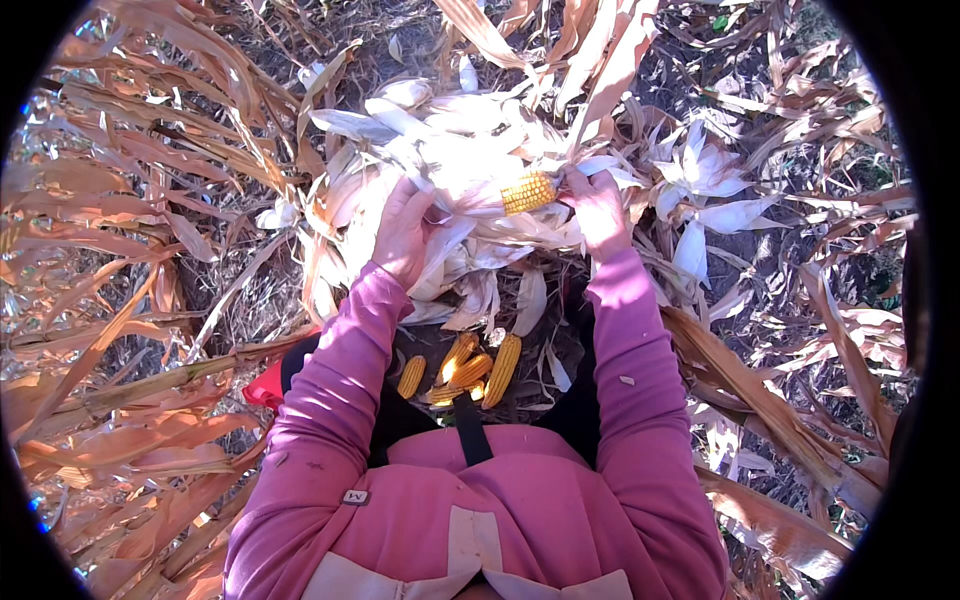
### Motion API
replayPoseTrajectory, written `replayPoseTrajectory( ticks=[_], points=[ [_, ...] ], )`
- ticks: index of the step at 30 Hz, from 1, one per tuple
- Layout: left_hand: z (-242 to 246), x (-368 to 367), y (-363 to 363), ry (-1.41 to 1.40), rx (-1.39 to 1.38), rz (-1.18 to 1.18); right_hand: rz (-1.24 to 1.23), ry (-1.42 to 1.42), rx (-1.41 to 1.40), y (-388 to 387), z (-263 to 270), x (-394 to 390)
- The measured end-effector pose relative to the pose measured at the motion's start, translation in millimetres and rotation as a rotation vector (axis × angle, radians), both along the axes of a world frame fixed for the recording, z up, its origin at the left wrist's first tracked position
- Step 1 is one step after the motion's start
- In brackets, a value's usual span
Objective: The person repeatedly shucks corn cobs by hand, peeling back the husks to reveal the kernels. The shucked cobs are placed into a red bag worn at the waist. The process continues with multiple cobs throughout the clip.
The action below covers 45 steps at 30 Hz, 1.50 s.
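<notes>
A partly husked ear of yellow corn (529, 193) lies between my hands, its kernels bare and pale husk leaves spreading from its left side. My right hand (594, 202) grips the ear's right end. At the left, my left hand (405, 229) is closed on dry husk leaves; its fingertips are partly lost in glare. Beneath both hands is a heap of pale corn husks (480, 247), overexposed in the sun. Several husked yellow ears (502, 371) lie on the ground close to my body, below the heap.
Dry corn stalks with long brown leaves (112, 225) crowd the left side. A thick stalk (757, 405) slants along the lower right. Opened husks (705, 176) lie right of the heap. Something red (264, 385) shows beside my left forearm.
</notes>
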<state>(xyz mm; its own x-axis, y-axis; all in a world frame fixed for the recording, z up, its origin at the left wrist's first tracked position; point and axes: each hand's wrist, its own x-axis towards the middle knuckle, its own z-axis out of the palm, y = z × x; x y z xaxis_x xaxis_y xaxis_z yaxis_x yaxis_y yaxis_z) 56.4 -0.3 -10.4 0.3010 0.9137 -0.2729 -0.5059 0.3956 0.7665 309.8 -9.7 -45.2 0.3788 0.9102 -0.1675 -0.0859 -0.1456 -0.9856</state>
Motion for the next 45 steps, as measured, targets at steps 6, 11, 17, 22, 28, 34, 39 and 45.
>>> replayPoseTrajectory(
  ticks=[6,11,17,22,28,34,39,45],
  points=[
    [-6.7,-15.0,12.9,0.023,-0.01,0.146,-0.087,0.447,0.132,-2.9,-4.9,18.2],
    [-13.2,-34.2,20.4,0.041,-0.083,0.241,0.001,0.492,0.126,-3.8,-3.5,10.9],
    [-11.2,-27.3,19.3,0.258,-0.083,0.358,0.013,0.197,0.053,-3.2,21.9,-16.1],
    [-3.2,-11.3,7.7,1.172,0.979,0.463,0.037,-0.283,0.117,3.6,-9.2,-22.4],
    [-25.5,7.5,-8.6,1.235,0.896,-0.254,0.111,-0.111,0.136,-2.0,-6.8,-46.9],
    [-22.1,11.6,-9.6,1.198,0.766,-0.285,0.191,0.507,0.054,-22.5,30.2,-66.5],
    [-31.4,15.5,-9.0,0.877,0.735,-0.156,0.296,0.81,0.095,-19.6,40.1,-57.4],
    [-25.1,16.2,-7.8,0.661,0.737,-0.177,0.356,0.826,0.166,-15.1,29.5,-53.0]
  ],
)
